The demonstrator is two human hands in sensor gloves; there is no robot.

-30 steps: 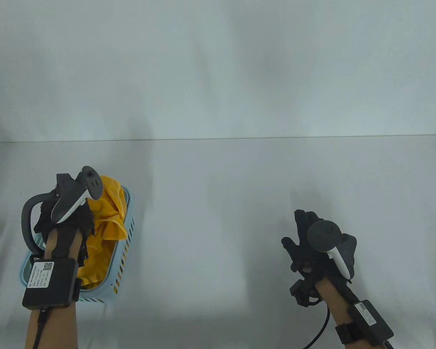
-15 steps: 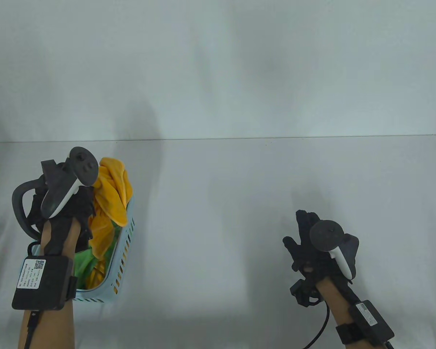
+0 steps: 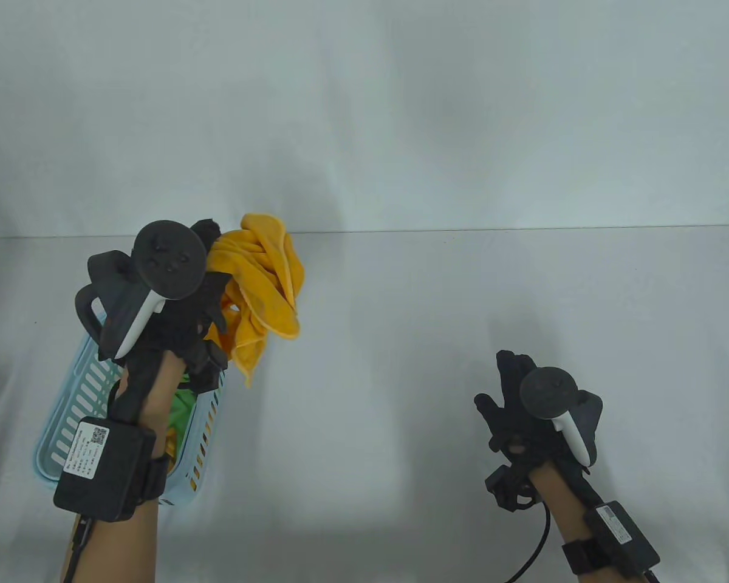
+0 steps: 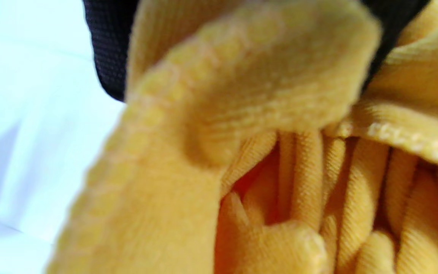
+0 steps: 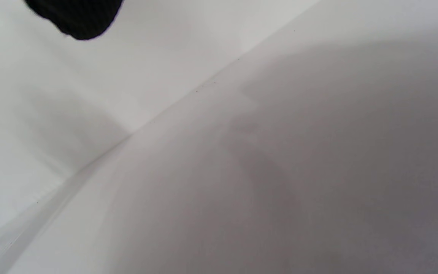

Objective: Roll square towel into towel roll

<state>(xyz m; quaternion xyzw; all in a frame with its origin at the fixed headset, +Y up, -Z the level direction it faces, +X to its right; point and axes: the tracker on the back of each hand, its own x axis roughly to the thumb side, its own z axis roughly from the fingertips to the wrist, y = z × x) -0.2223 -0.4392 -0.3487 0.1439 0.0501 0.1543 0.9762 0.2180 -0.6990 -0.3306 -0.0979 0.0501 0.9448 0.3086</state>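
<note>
While one yellow towel [image 3: 261,285] is hanging bunched in the air at the left of the table view, the left hand [image 3: 176,303] is gripping it, fingers curled into the cloth. The towel is drooping in loose folds to the right of that hand, its lowest corner pointing down toward the grey table [image 3: 401,376]. It is sitting clear above the one pale blue slotted basket [image 3: 73,413], which is standing at the lower left of the frame, partly hidden under the left forearm. Inside the basket one piece of green cloth [image 3: 182,404] is showing beside the wrist; how much more is lying in there cannot be told.

Filling almost the whole left wrist view, the same towel [image 4: 242,152] is appearing as blurred ribbed yellow folds with a stitched hem, and black gloved fingers [image 4: 105,49] are peeking out at the top edge.

At the lower right of the table view, the right hand [image 3: 522,413] is resting above the bare table, well apart from the towel, its fingers spread and straight, holding nothing. One tracker is strapped to the back of each hand, two in all. The right wrist view is showing only the table surface, the wall behind it, and one dark fingertip [image 5: 78,19] at the upper left corner.
</note>
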